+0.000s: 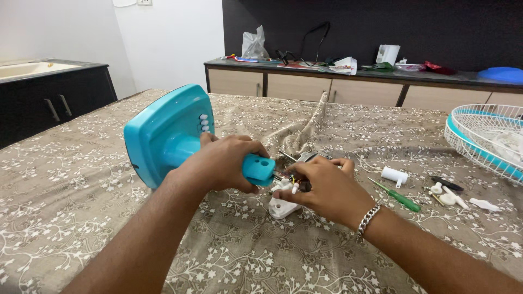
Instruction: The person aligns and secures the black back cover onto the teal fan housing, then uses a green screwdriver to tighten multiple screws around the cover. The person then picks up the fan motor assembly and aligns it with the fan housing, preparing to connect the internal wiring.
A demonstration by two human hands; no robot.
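Left hand (223, 163) clenches the turquoise plastic fan stand (169, 133); right hand (321, 188) pinches its loose wires (289, 182); the white wire guard (490, 139) lies detached, so reassembly remains.

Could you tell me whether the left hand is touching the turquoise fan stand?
Touching: the head view shows the left hand wrapped around the turquoise fan stand at its neck.

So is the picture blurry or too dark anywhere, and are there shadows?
Head view: bright, even room light, sharp on the left hand gripping the blue fan stand and the right hand at the coloured wires; soft shadows under both arms on the patterned tablecloth; the dark back wall shows little detail; the edges bend slightly, wide-lens style.
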